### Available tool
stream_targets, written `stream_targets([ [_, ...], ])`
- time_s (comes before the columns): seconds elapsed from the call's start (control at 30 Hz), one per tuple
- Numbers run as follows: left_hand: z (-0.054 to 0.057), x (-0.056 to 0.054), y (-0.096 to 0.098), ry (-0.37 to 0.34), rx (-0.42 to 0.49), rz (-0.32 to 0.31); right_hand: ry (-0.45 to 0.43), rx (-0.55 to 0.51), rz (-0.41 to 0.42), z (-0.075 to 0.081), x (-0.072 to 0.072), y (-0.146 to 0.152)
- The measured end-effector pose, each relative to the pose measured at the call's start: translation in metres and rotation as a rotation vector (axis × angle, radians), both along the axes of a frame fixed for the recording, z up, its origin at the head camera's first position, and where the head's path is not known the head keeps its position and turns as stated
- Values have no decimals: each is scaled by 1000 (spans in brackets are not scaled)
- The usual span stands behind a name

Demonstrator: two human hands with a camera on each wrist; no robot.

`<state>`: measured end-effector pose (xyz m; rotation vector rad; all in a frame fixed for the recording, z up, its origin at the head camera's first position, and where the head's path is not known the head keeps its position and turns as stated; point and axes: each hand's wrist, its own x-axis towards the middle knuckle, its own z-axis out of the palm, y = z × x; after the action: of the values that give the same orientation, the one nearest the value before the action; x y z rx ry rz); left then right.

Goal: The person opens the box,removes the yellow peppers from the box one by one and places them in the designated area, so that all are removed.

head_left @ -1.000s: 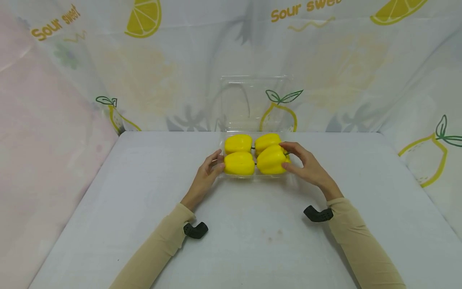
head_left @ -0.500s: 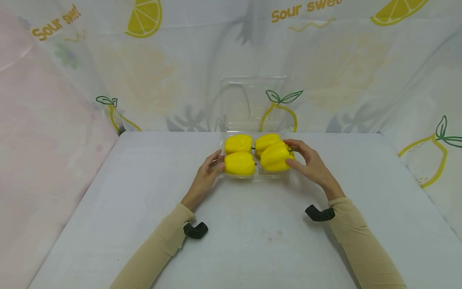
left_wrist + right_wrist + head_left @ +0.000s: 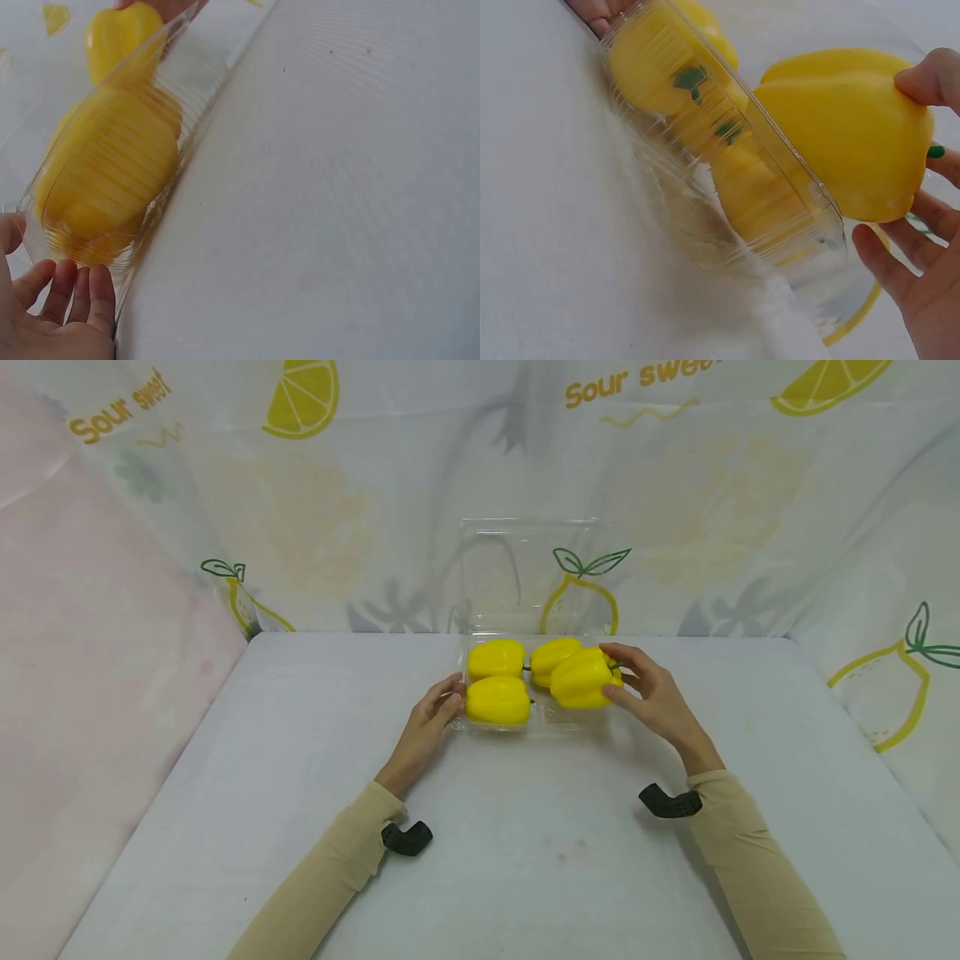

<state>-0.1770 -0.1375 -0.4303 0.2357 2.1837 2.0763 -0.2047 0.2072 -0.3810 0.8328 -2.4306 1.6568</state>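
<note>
My right hand (image 3: 654, 697) pinches a yellow bell pepper (image 3: 581, 678) with thumb and fingers near its green-stemmed end. In the right wrist view this bell pepper is raised beside the rim of a clear plastic clamshell box (image 3: 799, 161). Three other yellow bell peppers sit in the box: back left (image 3: 497, 660), front left (image 3: 498, 700) and back right (image 3: 553, 662), the last partly hidden by the held one. My left hand (image 3: 422, 727) holds the box's left end, with fingertips against its ribbed wall in the left wrist view and the thumb at the rim.
The clear lid (image 3: 491, 572) stands upright behind the box, in front of a lemon-print curtain (image 3: 405, 485). A white-covered table (image 3: 495, 860) stretches toward me. Both sleeved forearms carry black wrist devices (image 3: 407, 838).
My right hand has lifted the front-right bell pepper up and to the right, out of its spot in the box. The left hand has kept its place at the box's left end.
</note>
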Motion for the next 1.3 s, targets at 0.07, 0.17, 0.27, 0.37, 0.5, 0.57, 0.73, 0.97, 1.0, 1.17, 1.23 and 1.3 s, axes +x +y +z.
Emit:
stream_targets([
  [0.07, 0, 0, 0, -1, -2, 4, -6, -3, -5, 0, 0, 0],
  [0.17, -1, 0, 0, 6, -6, 1, 0, -19, -6, 1, 0, 1],
  [0.27, -1, 0, 0, 13, -6, 1, 4, -60, 4, 1, 0, 2],
  [0.37, -1, 0, 0, 10, -15, 2, 6, -118, 22, 2, 0, 3],
  [0.5, 1, 0, 0, -10, -30, -2, -17, -202, 23, 3, 0, 4],
  [0.57, 2, 0, 0, -23, -26, -6, -32, -226, 14, 3, 0, 4],
  [0.73, 13, 4, 0, -35, -5, -17, -59, -229, 8, 2, -1, 6],
  [0.97, 6, 1, 1, 11, -21, -6, -65, -222, -1, 5, -1, 11],
  [1.0, 4, 0, 1, 21, -27, -3, -65, -222, -1, 5, -1, 12],
  [1.17, 0, -1, 1, 33, -27, 2, -67, -215, -14, 7, 0, 16],
  [1.23, 0, 0, 1, 30, -28, 2, -65, -211, -23, 7, 0, 17],
  [1.3, 0, 0, 1, 26, -28, 3, -57, -204, -36, 7, -1, 18],
])
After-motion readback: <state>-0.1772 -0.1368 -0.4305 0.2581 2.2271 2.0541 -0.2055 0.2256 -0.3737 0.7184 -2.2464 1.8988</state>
